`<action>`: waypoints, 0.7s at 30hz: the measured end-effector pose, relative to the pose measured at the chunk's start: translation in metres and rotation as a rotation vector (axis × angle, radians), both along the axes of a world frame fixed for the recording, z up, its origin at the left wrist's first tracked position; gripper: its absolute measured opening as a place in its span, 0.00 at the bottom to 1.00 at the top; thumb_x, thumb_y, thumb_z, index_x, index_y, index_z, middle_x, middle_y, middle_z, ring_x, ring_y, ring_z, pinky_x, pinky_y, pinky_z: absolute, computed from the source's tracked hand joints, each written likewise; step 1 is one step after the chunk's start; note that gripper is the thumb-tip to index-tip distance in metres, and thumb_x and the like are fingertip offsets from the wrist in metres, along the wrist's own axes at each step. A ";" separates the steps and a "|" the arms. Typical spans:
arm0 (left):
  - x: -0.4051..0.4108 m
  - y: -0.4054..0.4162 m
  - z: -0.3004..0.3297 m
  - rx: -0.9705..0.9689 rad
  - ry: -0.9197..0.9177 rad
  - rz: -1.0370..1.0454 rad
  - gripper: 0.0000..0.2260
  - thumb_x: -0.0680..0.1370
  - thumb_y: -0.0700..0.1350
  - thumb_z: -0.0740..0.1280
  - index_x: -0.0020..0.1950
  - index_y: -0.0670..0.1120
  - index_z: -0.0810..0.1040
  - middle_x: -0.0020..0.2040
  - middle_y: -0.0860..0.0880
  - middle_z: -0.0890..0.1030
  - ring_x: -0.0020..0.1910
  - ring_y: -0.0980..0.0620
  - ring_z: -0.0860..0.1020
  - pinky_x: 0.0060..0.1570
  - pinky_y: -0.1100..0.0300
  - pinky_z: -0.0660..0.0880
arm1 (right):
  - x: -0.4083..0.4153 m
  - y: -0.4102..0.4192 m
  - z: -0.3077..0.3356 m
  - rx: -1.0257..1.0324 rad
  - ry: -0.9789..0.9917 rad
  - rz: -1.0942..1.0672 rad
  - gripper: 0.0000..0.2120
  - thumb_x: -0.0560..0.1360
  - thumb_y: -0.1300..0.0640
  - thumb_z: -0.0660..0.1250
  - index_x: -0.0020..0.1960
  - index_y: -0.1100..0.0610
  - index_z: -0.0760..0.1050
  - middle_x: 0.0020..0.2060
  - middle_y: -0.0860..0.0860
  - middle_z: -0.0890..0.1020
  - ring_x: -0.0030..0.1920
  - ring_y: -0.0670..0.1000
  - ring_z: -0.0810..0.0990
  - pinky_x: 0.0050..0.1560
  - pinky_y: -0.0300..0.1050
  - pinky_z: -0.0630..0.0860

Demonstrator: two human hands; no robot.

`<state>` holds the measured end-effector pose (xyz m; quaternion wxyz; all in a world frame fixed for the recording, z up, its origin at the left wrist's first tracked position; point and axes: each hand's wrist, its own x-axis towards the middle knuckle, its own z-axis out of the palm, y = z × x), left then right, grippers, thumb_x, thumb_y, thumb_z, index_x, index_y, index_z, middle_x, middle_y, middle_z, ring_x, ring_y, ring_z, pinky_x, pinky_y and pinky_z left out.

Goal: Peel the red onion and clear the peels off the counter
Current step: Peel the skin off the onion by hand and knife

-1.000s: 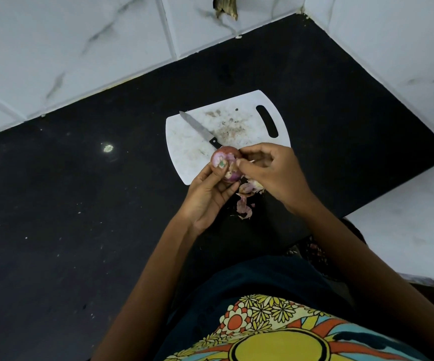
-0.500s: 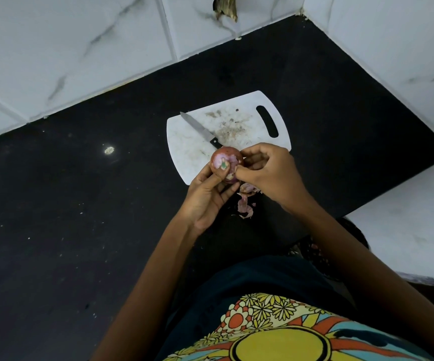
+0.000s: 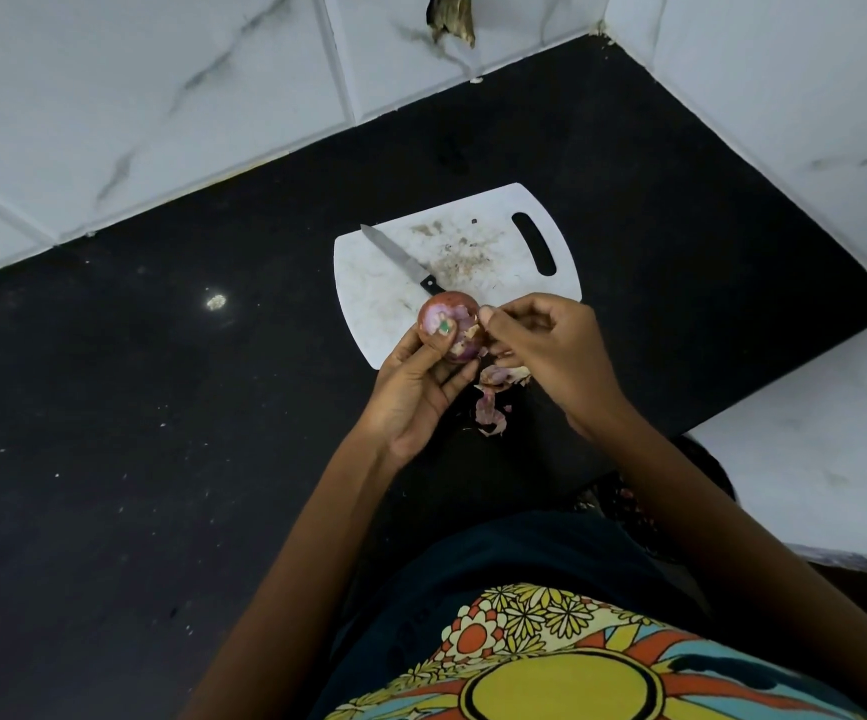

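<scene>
- Nearest the camera, a printed garment [image 3: 550, 662] with a yellow sun and flowers over dark cloth; two bare forearms reaching forward from it
- Left hand [image 3: 415, 392] cupped under the red onion [image 3: 449, 324], fingers curled round its underside and thumb pressed on its near face; held above the near edge of the cutting board, off the counter
- Right hand [image 3: 550, 345] just beside the onion on its right, fingers curled inward, fingertips [image 3: 488, 317] pinched at a flap of skin on the onion's right side; exact grip on the skin too small to tell
- Loose onion peels [image 3: 493, 397] lying on the black counter [image 3: 161, 459] below and between the two hands, pink and papery
- White cutting board [image 3: 384, 304] beyond the hands, flat on the counter, handle slot to the right, brown smears across its middle
- Knife [image 3: 402, 259] resting on the board, blade pointing far-left, black handle end near the onion
- Farthest, white marbled wall tiles [image 3: 161, 96] with a chipped hole near the top
</scene>
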<state>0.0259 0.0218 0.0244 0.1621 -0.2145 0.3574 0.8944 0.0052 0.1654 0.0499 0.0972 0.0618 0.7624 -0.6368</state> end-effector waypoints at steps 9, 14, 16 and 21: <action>0.001 0.003 0.002 -0.027 -0.006 0.004 0.09 0.79 0.41 0.63 0.58 0.43 0.76 0.46 0.48 0.84 0.43 0.55 0.82 0.48 0.62 0.79 | 0.000 -0.002 -0.001 0.052 0.031 0.024 0.02 0.70 0.64 0.71 0.42 0.62 0.80 0.35 0.55 0.83 0.34 0.51 0.82 0.37 0.45 0.81; -0.001 0.001 0.002 -0.016 -0.047 0.015 0.10 0.80 0.44 0.63 0.57 0.40 0.77 0.49 0.45 0.82 0.44 0.54 0.81 0.45 0.65 0.80 | 0.002 -0.002 -0.010 -0.087 -0.059 -0.052 0.04 0.72 0.65 0.70 0.44 0.66 0.78 0.34 0.57 0.83 0.34 0.52 0.84 0.40 0.53 0.82; -0.001 0.001 0.001 -0.007 -0.069 0.018 0.10 0.80 0.44 0.62 0.56 0.40 0.77 0.49 0.44 0.82 0.44 0.54 0.80 0.42 0.66 0.79 | 0.004 -0.004 -0.012 -0.123 -0.072 -0.071 0.02 0.72 0.66 0.70 0.43 0.66 0.78 0.34 0.58 0.83 0.34 0.53 0.84 0.36 0.47 0.82; 0.002 -0.001 0.006 0.064 -0.105 0.008 0.11 0.81 0.47 0.60 0.54 0.42 0.77 0.46 0.45 0.81 0.44 0.53 0.79 0.38 0.67 0.78 | 0.004 -0.004 -0.020 -0.222 -0.131 -0.167 0.02 0.74 0.67 0.67 0.44 0.65 0.75 0.36 0.60 0.82 0.33 0.52 0.84 0.35 0.42 0.82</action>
